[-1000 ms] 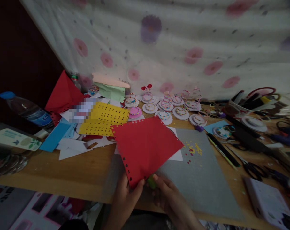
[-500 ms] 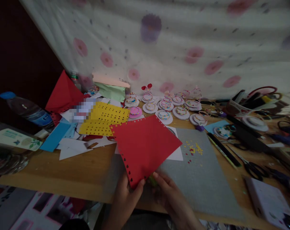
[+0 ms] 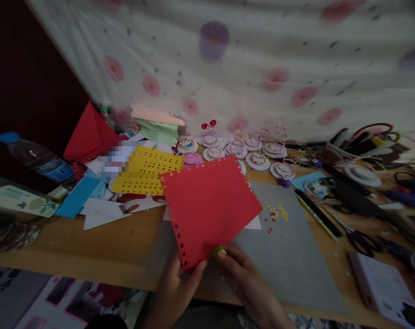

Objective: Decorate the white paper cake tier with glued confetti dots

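My left hand [image 3: 178, 285] grips the lower left corner of a sheet of red paper [image 3: 210, 208], thumb on top. Small punched holes run along the paper's left, top and right edges. In my right hand [image 3: 243, 276] is a small green paper punch [image 3: 219, 252], at the sheet's lower edge near my left thumb; the fingers hide most of it. The red sheet is tilted above a grey mat [image 3: 283, 269]. Yellow and red paper bits [image 3: 278, 212] lie scattered on the mat, right of the sheet. Under the sheet, a white paper [image 3: 253, 224] shows in part.
Yellow punched paper [image 3: 149, 171] and paper scraps lie at the left, beside a bottle [image 3: 39, 160]. Several small decorated paper hats [image 3: 258, 160] stand at the back. Scissors [image 3: 361, 241], a pen cup [image 3: 337, 153] and a pale box [image 3: 385, 288] are at the right.
The red paper has turned and tilted up slightly. More of the green punch now shows above my right hand, at the paper's lower edge. My left hand keeps its hold.
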A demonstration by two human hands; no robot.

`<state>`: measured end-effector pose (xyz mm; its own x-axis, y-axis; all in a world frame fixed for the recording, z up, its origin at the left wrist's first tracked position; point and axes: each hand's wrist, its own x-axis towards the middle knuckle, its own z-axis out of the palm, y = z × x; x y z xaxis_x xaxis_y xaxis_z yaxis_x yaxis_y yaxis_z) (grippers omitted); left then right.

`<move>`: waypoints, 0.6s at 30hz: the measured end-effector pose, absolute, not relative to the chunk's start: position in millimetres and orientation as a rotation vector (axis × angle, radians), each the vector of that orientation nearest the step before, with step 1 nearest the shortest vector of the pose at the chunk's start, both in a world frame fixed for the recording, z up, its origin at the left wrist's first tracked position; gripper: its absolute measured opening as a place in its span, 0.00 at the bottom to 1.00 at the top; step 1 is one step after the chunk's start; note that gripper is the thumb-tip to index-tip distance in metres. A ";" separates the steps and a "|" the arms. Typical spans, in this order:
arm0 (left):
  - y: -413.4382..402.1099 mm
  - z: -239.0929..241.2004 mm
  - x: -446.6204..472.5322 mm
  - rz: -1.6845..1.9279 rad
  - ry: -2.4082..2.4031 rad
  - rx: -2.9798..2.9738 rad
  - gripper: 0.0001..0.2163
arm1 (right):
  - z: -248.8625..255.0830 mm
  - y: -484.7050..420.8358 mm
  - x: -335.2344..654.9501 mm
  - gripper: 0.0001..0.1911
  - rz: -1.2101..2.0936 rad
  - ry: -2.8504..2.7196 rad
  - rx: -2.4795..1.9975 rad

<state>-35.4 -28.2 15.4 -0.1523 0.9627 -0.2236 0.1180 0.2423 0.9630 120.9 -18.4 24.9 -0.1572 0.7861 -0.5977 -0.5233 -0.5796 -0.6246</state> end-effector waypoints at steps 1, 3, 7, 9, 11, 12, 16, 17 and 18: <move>-28.3 15.7 -36.4 1.050 1.501 1.017 0.17 | 26.4 -18.1 121.5 0.15 1.879 -0.336 -1.167; -28.2 16.8 -38.4 1.011 1.480 0.940 0.18 | 29.5 -17.8 122.2 0.16 1.909 -0.337 -1.123; -27.4 22.4 -39.3 0.974 1.427 0.862 0.19 | 31.8 -19.4 119.9 0.16 1.896 -0.373 -1.095; -26.5 27.0 -38.1 0.966 1.413 0.847 0.18 | 28.7 -21.5 117.0 0.17 1.883 -0.362 -1.082; -24.9 31.9 -36.8 0.947 1.416 0.855 0.16 | 22.8 -23.6 113.8 0.19 1.877 -0.331 -1.052; -23.9 34.2 -36.3 0.936 1.417 0.863 0.15 | 19.5 -24.3 112.5 0.19 1.874 -0.309 -1.037; -19.7 39.6 -36.9 0.895 1.409 0.883 0.14 | 10.6 -23.5 109.9 0.18 1.869 -0.220 -1.015; -18.9 40.0 -37.8 0.887 1.411 0.887 0.14 | 10.2 -22.6 109.9 0.18 1.871 -0.206 -1.012; -18.3 40.0 -38.9 0.881 1.414 0.893 0.14 | 10.6 -21.5 110.0 0.18 1.874 -0.195 -1.013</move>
<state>-38.9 -18.3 40.0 -0.0203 0.9068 -0.4211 0.0216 0.4215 0.9066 110.0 -21.5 10.6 -0.1932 0.8049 -0.5610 -0.6719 -0.5252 -0.5222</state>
